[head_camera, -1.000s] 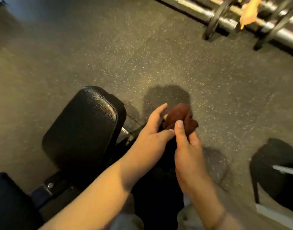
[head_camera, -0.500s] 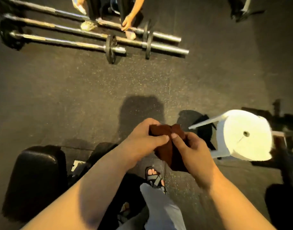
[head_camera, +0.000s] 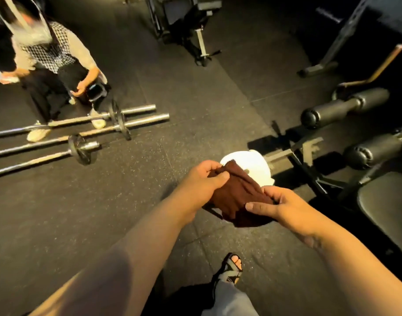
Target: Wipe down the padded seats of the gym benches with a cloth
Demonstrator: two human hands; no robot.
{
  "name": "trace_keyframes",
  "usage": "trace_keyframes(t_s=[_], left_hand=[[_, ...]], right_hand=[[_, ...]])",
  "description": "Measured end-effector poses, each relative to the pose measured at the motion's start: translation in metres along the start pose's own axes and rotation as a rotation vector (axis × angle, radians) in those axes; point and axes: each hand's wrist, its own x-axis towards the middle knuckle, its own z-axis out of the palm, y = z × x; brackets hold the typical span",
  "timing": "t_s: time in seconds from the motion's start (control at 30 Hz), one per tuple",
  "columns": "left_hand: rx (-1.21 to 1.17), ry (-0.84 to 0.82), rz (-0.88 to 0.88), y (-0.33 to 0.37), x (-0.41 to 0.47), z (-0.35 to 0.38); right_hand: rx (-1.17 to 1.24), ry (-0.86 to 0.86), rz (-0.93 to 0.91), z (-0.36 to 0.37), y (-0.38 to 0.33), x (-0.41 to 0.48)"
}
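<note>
1. The floor is dark speckled rubber matting laid in large tiles, with seams showing; the room is a dim gym.
2. Three steel barbells lie on the floor at left, with small black plates on them. A second person in a checked top crouches just behind them.
3. A bench pad of black, smooth, rounded vinyl sits at the right edge, with two cylindrical foam rollers and a metal frame beyond it.
4. A white round stool stands ahead, partly hidden by the cloth.
5. The cloth is dark brown, soft and crumpled, held in the air between both hands, well apart from the bench pad.
6. The left hand has a closed grip, pinching the cloth's far end with thumb on top.
7. The right hand pinches the near end, fingers curled under.
</note>
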Motion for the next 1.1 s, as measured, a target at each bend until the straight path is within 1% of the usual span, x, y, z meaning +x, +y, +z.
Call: trace_keyframes(t_s=[0.1, 0.17, 0.23, 0.3, 0.33, 0.4, 0.5, 0.53, 0.57, 0.63, 0.77, 0.83, 0.9, 0.97, 1.1], left_hand=[[-0.078, 0.016, 0.015, 0.024, 0.014, 0.019], [-0.111, -0.061, 0.044, 0.039, 0.023, 0.029], [-0.062, -0.161, 0.088, 0.053, 0.037, 0.036], [0.059, -0.19, 0.144, 0.064, 0.057, 0.042], [0.138, -0.194, 0.162, 0.068, 0.067, 0.046], [0.302, -0.192, 0.166, 0.074, 0.09, 0.052], [0.551, -0.18, 0.185, 0.077, 0.126, 0.063], [0.63, -0.177, 0.193, 0.075, 0.136, 0.068], [0.688, -0.172, 0.189, 0.072, 0.148, 0.072], [0.758, -0.153, 0.126, 0.063, 0.17, 0.076], [0.67, -0.15, -0.032, 0.035, 0.215, 0.078], [0.566, -0.156, -0.101, 0.019, 0.236, 0.08], [0.413, -0.133, -0.19, 0.001, 0.256, 0.084], [0.321, -0.072, -0.252, -0.02, 0.276, 0.089], [0.149, -0.002, -0.356, -0.074, 0.333, 0.104]], right_hand=[[0.226, 0.17, 0.016, -0.025, -0.007, -0.009], [0.419, 0.259, 0.031, -0.039, -0.012, -0.01], [0.579, 0.31, 0.02, -0.055, -0.018, -0.009], [0.635, 0.28, -0.022, -0.075, -0.024, -0.006], [0.6, 0.236, -0.038, -0.086, -0.025, -0.004], [0.415, 0.183, -0.03, -0.105, -0.025, 0.007], [0.002, 0.289, 0.056, -0.126, -0.022, 0.039], [-0.081, 0.305, 0.071, -0.132, -0.022, 0.05], [-0.127, 0.312, 0.078, -0.137, -0.021, 0.062], [-0.16, 0.305, 0.109, -0.149, -0.013, 0.086], [-0.168, 0.261, 0.181, -0.164, 0.017, 0.134], [-0.093, 0.261, 0.208, -0.167, 0.035, 0.158], [-0.017, 0.286, 0.243, -0.168, 0.054, 0.182], [0.037, 0.319, 0.292, -0.165, 0.075, 0.205], [0.039, 0.454, 0.32, -0.167, 0.124, 0.259]])
